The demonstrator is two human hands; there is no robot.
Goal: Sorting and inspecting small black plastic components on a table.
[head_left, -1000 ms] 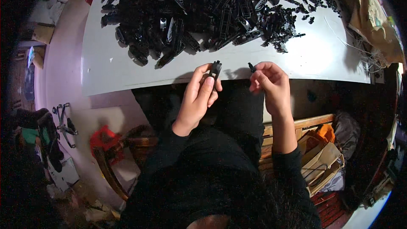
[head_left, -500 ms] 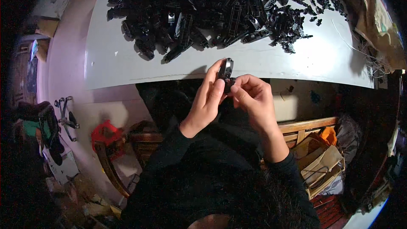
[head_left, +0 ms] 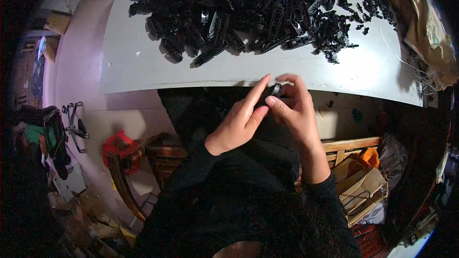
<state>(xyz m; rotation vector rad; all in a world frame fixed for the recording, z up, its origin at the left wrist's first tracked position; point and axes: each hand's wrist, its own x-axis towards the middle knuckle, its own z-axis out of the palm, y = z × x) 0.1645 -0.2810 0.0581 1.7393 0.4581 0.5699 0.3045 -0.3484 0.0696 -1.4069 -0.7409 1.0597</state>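
Observation:
A small glossy black plastic part [head_left: 274,90] is between my two hands, just off the table's near edge. My right hand [head_left: 299,114] pinches it, thumb on the near side and fingers curled beyond. My left hand [head_left: 239,123] steadies the part's left side, its fingers fairly straight and its thumb close to the right thumb. Fingers cover much of the part, so its full shape is hidden. Beyond my hands, a heap of black plastic pieces [head_left: 224,14] covers the far side of the white table [head_left: 158,69]. Long slotted pieces lie among them.
Smaller black pieces [head_left: 334,38] are scattered at the heap's right. Brownish cloth or sacking [head_left: 425,33] and thin loose strands border the table's right end. A wooden chair [head_left: 354,143] with cardboard [head_left: 366,188] stands at lower right. A red plastic thing [head_left: 119,148] is at left.
Both hands have shifted slightly right with the black part, which has turned from upright to a tilt and is now more covered by fingers. The view has shifted a little.

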